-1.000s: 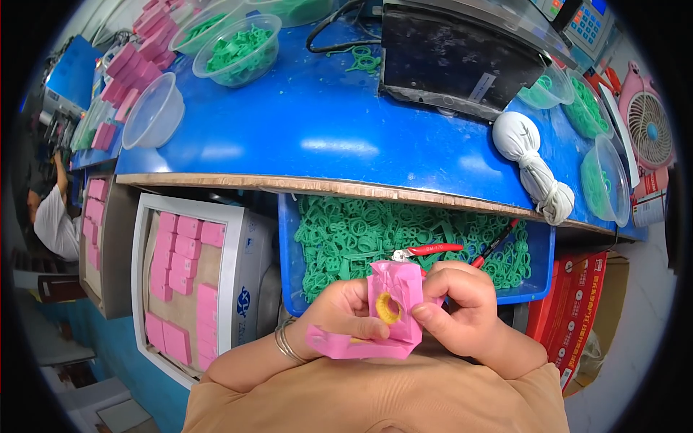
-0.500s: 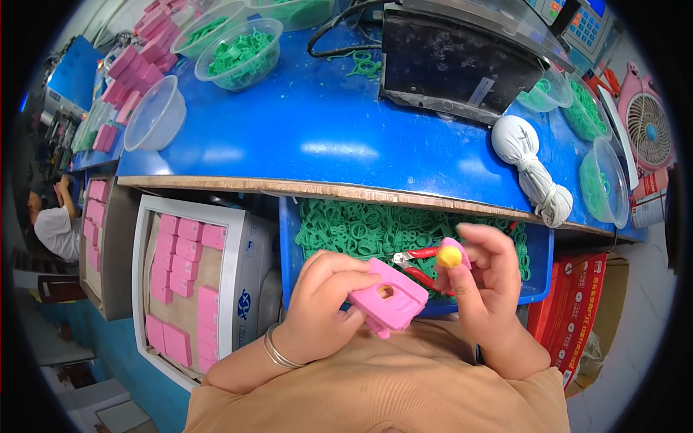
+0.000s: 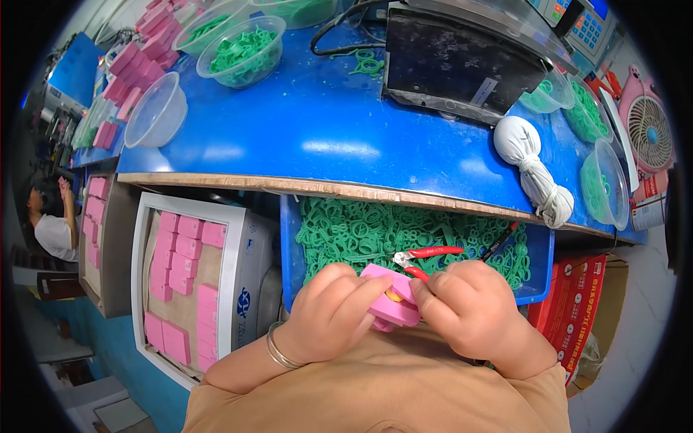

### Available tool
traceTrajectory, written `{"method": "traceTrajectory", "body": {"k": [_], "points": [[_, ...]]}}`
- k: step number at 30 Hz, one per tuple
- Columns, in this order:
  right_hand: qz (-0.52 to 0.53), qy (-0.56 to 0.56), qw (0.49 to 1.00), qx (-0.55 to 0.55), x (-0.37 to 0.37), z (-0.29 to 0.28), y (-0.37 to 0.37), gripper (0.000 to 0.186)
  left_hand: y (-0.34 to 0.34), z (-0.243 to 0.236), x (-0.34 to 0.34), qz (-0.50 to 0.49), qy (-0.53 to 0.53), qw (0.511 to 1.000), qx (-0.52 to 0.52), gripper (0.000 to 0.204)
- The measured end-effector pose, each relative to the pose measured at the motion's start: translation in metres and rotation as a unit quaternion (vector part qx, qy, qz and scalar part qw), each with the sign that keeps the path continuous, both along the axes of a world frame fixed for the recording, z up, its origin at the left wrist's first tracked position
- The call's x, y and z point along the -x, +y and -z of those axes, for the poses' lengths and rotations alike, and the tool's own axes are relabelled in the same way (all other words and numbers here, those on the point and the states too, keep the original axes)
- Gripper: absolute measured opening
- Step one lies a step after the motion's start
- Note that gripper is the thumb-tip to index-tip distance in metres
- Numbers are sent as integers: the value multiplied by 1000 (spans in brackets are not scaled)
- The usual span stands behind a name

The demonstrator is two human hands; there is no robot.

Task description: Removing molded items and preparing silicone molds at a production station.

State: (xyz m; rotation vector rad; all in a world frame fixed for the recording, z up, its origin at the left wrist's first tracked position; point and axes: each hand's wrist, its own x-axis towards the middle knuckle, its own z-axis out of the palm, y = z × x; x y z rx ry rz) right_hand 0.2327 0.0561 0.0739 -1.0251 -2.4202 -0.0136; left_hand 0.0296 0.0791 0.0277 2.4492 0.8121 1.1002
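Observation:
Close in front of my body, my left hand [image 3: 328, 312] is closed round one side of a pink mould block [image 3: 398, 313]. My right hand [image 3: 471, 304] pinches at the block's other side, its fingers meeting my left fingers over the top. A bit of yellow [image 3: 394, 295] shows between the fingertips at the block's upper face. The small pink piece that bears the yellow is mostly hidden by my fingers. Just beyond lie red-handled nippers [image 3: 439, 252], on many green ring-like pieces [image 3: 354, 227] in a blue tray [image 3: 290, 249].
Above the tray runs the blue table's wooden edge [image 3: 325, 189]. A white-framed box [image 3: 229, 281] of pink blocks stands left. A dark pen-like tool [image 3: 498, 242] lies in the tray. On the table are plastic bowls [image 3: 155, 115], a black machine [image 3: 455, 68] and a white cloth bundle [image 3: 530, 162].
My right hand has come left and down to the block, bringing the small pink piece with the yellow knob against it. Both hands now grip there, and the nippers are less covered.

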Motion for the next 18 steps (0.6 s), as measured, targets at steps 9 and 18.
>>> {"method": "traceTrajectory", "body": {"k": [9,18], "points": [[-40,-44,995,75,3,2,2,26,-5,2,-4,15,111,992,55,46],[10,178,972,152,11,46,0,25,-3,-4,-3,142,80,944,286,30]]}}
